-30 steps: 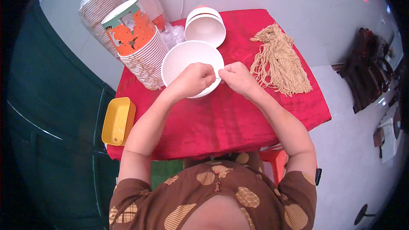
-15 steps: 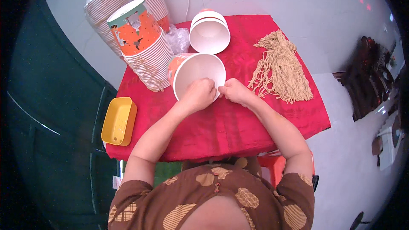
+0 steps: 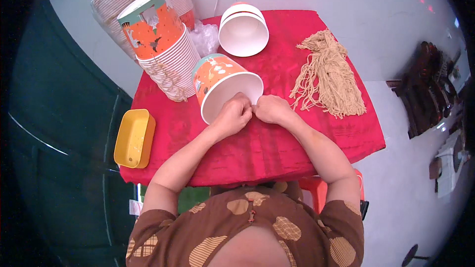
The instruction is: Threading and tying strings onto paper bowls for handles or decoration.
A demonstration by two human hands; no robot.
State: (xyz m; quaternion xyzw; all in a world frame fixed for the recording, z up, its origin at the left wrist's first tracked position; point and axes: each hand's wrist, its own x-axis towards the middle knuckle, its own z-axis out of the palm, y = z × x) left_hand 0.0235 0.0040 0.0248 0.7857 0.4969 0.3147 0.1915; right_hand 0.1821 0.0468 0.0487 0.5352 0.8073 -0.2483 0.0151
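A paper bucket (image 3: pixel 217 75) with an orange, green and white printed wall lies tilted on the red cloth, its white mouth facing me. My left hand (image 3: pixel 234 115) is closed in a pinch in front of the mouth, at the lower right rim. Against the rim's outer side, my right hand (image 3: pixel 272 110) is closed too, its fingertips meeting those of the left. Whatever is pinched between them is too small to make out. To the right lies a bundle of tan yarn strands (image 3: pixel 329 79).
Two nested white buckets (image 3: pixel 243 34) rest at the back. A tall stack of nested printed buckets (image 3: pixel 170 64) leans at the back left, beside plastic-wrapped stacks (image 3: pixel 116 10). At the left edge of the red-covered table (image 3: pixel 237 165) stands a yellow tub (image 3: pixel 134 138).
The bucket has tipped so more of its printed outer wall shows. Both hands stay together at its rim, having shifted slightly down.
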